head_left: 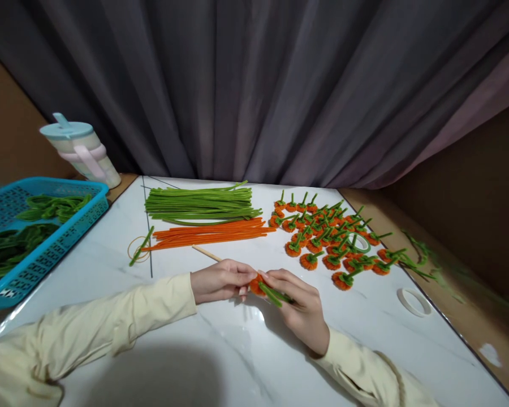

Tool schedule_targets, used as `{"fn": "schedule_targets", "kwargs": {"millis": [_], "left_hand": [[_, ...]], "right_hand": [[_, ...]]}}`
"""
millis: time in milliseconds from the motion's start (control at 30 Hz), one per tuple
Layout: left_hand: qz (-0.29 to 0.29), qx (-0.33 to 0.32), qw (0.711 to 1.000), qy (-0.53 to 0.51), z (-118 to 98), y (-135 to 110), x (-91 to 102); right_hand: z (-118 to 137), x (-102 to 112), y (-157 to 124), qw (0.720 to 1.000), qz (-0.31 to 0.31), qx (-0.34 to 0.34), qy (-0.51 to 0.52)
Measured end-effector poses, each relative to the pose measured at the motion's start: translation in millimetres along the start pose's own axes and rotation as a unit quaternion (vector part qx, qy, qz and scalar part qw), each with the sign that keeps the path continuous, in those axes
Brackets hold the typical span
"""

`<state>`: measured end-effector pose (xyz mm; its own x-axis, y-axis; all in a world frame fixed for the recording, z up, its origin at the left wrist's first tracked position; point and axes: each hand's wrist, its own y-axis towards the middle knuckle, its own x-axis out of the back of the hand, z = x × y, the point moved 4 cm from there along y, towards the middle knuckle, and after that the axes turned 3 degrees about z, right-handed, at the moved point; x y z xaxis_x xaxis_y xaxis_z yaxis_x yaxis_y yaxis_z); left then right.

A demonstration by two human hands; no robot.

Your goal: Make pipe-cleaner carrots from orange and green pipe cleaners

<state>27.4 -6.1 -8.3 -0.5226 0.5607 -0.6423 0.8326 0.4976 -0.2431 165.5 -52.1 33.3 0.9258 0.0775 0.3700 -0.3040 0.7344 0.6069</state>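
Both hands meet over the white table [220, 350]. My left hand [220, 280] pinches a wooden stick [206, 253] that runs back and left from its fingers, and its fingertips touch an orange pipe-cleaner coil [255, 284]. My right hand [299, 308] is closed on the same piece, an orange coil with a green pipe-cleaner stem [274, 294] lying across its fingers. Just beyond the hands lie a bundle of orange pipe cleaners [212, 233] and a bundle of green pipe cleaners [199, 204].
Several finished orange-and-green pieces [322, 237] lie at the back right, with a tape ring [413, 301] nearby. A loose green pipe cleaner [141, 246] lies on rubber bands. A blue basket [68, 226] of green pieces and a lidded jug [82, 150] stand left. A curtain hangs behind.
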Motion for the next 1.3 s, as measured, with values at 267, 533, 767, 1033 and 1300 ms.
{"fn": "schedule_targets", "kwargs": {"millis": [267, 533, 767, 1033, 1300], "left_hand": [[-0.003, -0.001, 1.000, 0.005, 0.6, 0.0, 0.8], [-0.013, -0.012, 0.997, 0.072, -1.0, -2.6, -1.6], [-0.026, -0.016, 0.999, -0.015, -1.4, -0.6, 0.0], [-0.022, 0.002, 0.999, -0.043, -1.3, -1.5, -0.3], [-0.057, -0.040, 0.997, 0.039, -2.6, -2.3, 2.6]], "right_hand": [[1.3, 1.3, 1.8, 1.000, 0.004, -0.001, 0.002], [-3.3, -1.2, -1.8, 1.000, 0.016, -0.009, 0.010], [-3.0, 3.2, 1.5, 0.999, -0.021, -0.026, -0.006], [-2.8, 2.9, 0.7, 1.000, -0.014, -0.022, -0.009], [-2.9, 2.9, 0.4, 0.999, -0.013, -0.021, -0.033]]}}
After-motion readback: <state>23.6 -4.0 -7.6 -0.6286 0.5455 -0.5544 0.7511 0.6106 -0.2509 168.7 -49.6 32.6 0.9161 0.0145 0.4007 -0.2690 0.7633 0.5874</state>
